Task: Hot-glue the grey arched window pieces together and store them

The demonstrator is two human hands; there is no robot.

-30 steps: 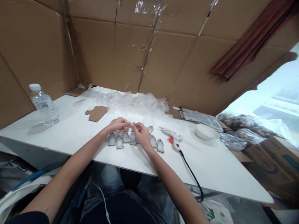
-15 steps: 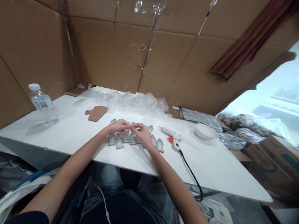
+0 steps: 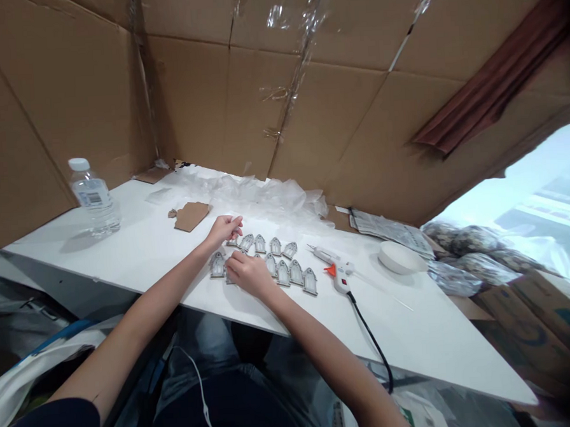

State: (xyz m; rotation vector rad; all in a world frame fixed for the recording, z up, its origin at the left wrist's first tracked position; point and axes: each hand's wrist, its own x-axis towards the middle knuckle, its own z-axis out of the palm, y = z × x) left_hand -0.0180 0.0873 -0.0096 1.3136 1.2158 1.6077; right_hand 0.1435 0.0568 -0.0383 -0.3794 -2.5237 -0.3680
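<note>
Small grey arched pieces (image 3: 282, 273) lie in two close rows on the white tabletop (image 3: 463, 331); the right hand (image 3: 250, 272), low over them, could knock some askew by brushing past; it points leftward, fingers curled, grip hidden; the farther left hand (image 3: 225, 229) pinches narrowly, holding what I cannot tell.

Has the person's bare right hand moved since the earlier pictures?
Yes. Judged against the white glue gun with the orange trigger, which lies on the table's surface, the bare right hand has moved leftward, farther from the gun.
</note>
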